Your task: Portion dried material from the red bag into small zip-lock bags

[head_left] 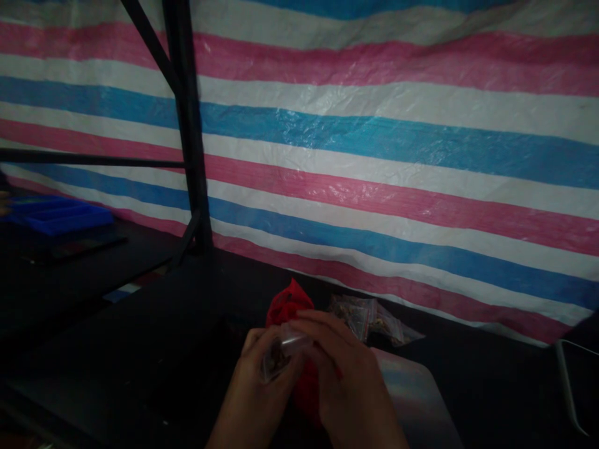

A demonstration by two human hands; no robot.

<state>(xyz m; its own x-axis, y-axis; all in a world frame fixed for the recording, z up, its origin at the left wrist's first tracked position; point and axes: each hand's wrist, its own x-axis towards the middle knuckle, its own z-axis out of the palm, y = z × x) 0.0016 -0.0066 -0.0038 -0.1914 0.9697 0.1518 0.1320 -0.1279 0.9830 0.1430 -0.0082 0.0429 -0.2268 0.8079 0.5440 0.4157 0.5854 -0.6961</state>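
Note:
A small clear plastic bag (277, 362) with dark bits inside is between my two hands. My left hand (262, 383) is closed around its lower left part. At the bag's upper right end, the curled fingers of my right hand (344, 362) grip the clear plastic. Right behind and below my hands is a red bag or cloth (286, 304), partly hidden by them. Several clear zip bags (367, 317) with small brownish pieces lie just beyond my right hand. A pale translucent lid or box (416, 386) is partly covered by my right forearm.
The black table (243, 274) runs back to a striped plastic sheet (374, 162). A black metal frame post (191, 137) rises at left. On the far-left table sit blue trays (65, 215), near another person's hand (4, 202). A light-rimmed object (568, 386) lies at the right edge.

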